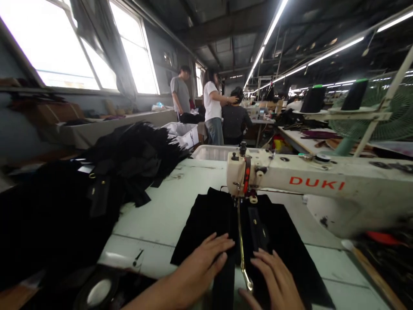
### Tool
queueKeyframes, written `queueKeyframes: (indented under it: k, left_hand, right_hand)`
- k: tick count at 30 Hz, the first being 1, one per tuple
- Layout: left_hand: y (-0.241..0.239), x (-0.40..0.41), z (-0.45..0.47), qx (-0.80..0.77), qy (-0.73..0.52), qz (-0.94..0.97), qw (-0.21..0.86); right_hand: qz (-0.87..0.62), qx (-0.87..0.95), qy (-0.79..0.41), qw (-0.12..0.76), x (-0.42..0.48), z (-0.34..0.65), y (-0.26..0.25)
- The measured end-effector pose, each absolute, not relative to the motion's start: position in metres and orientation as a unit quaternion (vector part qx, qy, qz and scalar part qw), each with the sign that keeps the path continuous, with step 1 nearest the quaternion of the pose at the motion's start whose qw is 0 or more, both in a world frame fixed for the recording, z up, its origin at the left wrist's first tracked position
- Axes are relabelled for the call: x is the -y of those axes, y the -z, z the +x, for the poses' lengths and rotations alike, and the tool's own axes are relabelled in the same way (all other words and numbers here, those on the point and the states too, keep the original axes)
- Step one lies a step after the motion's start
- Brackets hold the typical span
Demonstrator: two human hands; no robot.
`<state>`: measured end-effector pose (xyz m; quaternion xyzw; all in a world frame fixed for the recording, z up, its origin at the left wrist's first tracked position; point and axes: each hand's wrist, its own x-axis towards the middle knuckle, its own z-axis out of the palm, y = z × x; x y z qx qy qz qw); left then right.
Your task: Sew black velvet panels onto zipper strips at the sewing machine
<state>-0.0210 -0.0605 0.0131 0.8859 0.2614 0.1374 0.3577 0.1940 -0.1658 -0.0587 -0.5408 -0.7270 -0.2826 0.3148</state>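
Observation:
Black fabric (206, 215) lies on the sewing machine's pale bed, its far edge under the needle area of the white DUKI sewing machine (316, 183). A gold-coloured metal strip, which looks like a zipper (241, 245), runs from the presser foot toward me and ends in a rounded tip. Left of this strip, my left hand (201, 262) rests on the fabric with fingers stretched forward. On the other side, my right hand (274, 280) lies on the fabric, fingers apart, below a black strip with small gold pieces (258, 228). Neither hand grips anything visible.
A large heap of black cut pieces (129, 150) covers the table's left side. Behind the machine stands a white plastic bin (209, 152). Thread cones (313, 100) and a green fan (387, 112) are at right. Several people are farther back.

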Motion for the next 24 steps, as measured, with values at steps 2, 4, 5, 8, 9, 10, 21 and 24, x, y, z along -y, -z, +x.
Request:
queueKeyframes:
  k: [2,4,5,8,9,10,21,24]
  left_hand:
    - [-0.017,0.062,-0.022,-0.263,-0.147,0.883,0.361]
    - [-0.019,0.063,-0.022,-0.245,-0.160,0.895,0.338]
    - [-0.019,0.064,-0.022,-0.238,-0.168,0.902,0.319]
    - [-0.015,0.067,-0.020,-0.221,-0.192,0.922,0.252]
    - [-0.012,0.069,-0.020,-0.216,-0.197,0.929,0.229]
    - [-0.010,0.070,-0.020,-0.209,-0.203,0.935,0.203]
    - [0.007,0.074,-0.026,-0.157,-0.196,0.966,0.055]
    - [0.016,0.080,-0.023,-0.161,-0.208,0.964,0.042]
  right_hand:
    - [-0.536,0.730,0.293,0.308,0.167,0.197,0.058]
    - [-0.537,0.733,0.286,0.305,0.167,0.194,0.054]
    - [-0.536,0.735,0.283,0.305,0.167,0.192,0.052]
    - [-0.533,0.741,0.272,0.303,0.167,0.187,0.051]
    - [-0.532,0.743,0.268,0.304,0.167,0.186,0.052]
    - [-0.529,0.746,0.265,0.306,0.167,0.185,0.054]
    - [-0.522,0.751,0.207,0.347,0.166,0.185,0.055]
    - [-0.520,0.753,0.224,0.336,0.168,0.182,0.061]
